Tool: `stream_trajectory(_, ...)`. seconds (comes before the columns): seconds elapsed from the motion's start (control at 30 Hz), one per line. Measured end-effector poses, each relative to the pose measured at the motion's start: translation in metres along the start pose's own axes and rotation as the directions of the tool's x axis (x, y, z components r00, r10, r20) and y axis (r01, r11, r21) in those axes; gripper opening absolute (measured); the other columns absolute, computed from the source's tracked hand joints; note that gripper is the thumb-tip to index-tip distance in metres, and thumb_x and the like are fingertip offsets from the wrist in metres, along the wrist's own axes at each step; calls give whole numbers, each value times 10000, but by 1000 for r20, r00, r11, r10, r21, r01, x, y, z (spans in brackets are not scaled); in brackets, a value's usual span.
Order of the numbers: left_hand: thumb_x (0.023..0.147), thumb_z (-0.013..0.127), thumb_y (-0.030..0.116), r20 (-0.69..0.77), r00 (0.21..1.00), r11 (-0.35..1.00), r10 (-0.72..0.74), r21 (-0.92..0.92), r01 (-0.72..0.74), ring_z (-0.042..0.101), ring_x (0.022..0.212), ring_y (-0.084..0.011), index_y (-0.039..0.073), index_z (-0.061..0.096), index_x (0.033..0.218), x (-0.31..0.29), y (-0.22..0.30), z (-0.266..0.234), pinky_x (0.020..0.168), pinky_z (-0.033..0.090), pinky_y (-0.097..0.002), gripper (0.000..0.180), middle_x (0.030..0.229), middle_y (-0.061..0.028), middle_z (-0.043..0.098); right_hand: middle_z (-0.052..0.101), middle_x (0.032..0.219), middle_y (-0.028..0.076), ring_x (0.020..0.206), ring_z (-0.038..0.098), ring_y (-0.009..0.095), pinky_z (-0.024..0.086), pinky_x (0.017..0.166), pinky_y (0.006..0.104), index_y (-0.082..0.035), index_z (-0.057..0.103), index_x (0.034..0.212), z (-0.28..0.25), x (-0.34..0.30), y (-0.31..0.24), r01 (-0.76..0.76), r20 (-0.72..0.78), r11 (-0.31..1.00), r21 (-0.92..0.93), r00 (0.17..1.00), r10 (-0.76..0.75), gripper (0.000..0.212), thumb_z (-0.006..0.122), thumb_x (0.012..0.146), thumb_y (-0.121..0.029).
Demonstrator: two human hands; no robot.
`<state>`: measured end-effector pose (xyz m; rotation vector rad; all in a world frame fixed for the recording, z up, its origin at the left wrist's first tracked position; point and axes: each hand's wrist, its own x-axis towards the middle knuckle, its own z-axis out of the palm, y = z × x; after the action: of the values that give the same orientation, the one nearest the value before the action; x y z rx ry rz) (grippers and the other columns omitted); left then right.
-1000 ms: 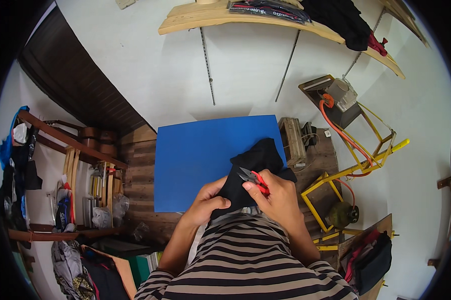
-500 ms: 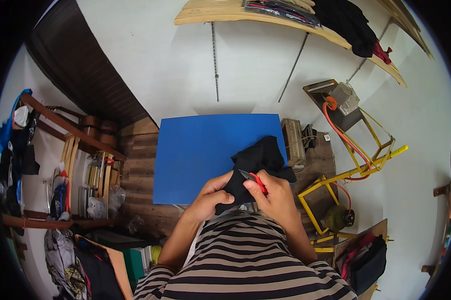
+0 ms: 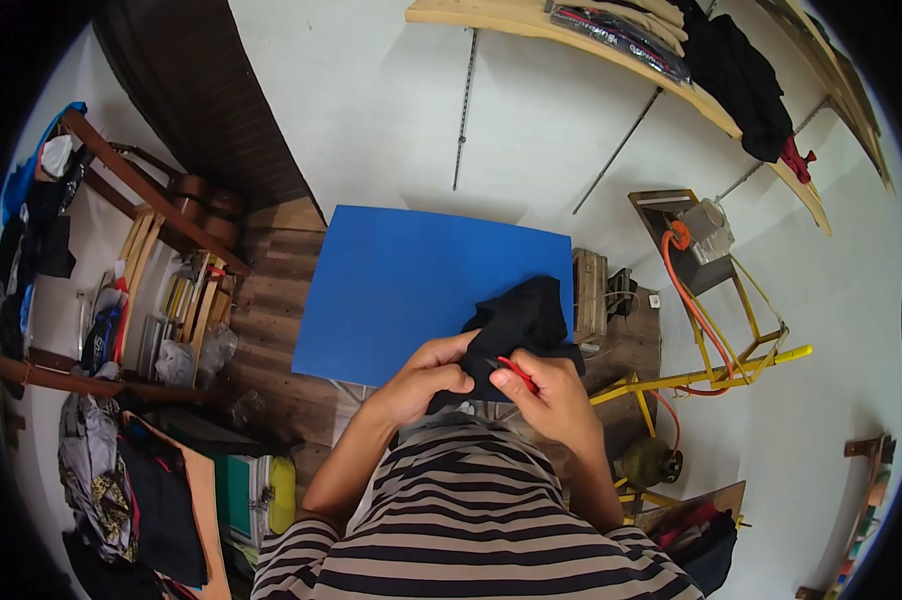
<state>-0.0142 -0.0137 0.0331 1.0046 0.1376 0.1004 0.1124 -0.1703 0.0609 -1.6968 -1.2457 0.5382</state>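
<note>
A piece of black cloth [image 3: 527, 308] lies bunched on the right part of the blue table [image 3: 401, 285], its near end raised at the table's front edge. My left hand [image 3: 423, 382] pinches that near end between thumb and fingers. In my right hand [image 3: 553, 400] is a pair of small red-handled snips [image 3: 517, 371], closed in the fingers. Their dark tip points left against the cloth, close to my left thumb, and is hard to make out on the black fabric.
A wooden crate [image 3: 590, 298] stands right of the table. Beyond it, a yellow metal frame [image 3: 711, 365] carries an orange hose, with a green gas cylinder [image 3: 651, 463] below. Loaded shelving [image 3: 156, 250] stands left. A wooden wall shelf [image 3: 611, 50] holds clothes and packets.
My view has turned slightly, so the table and shelf appear shifted. The snips' blades, plainly visible before, are now lower and mostly lost against the cloth. Both hands keep their hold.
</note>
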Motion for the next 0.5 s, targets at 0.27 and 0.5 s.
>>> stream_trajectory(0.27,688,504,24,-19,1000,1000,-14,-13,13,549,1168,-174,-65,414,1404,10,8,-4,1016,396,-285,727,1287,-132,576,404,551,100,476,378,209,336,475,331,-12,510,772,-4,9,3,9,-46,998,-65,999,-12,334,650,919,-277)
stream_trajectory(0.5,693,498,36,23,999,1000,-24,14,23,536,1191,-186,-76,397,1409,27,21,-12,1037,377,-286,731,1307,-138,560,441,551,112,467,439,235,353,465,336,-18,517,769,-2,24,1,20,-114,996,-90,993,-30,327,659,914,-274)
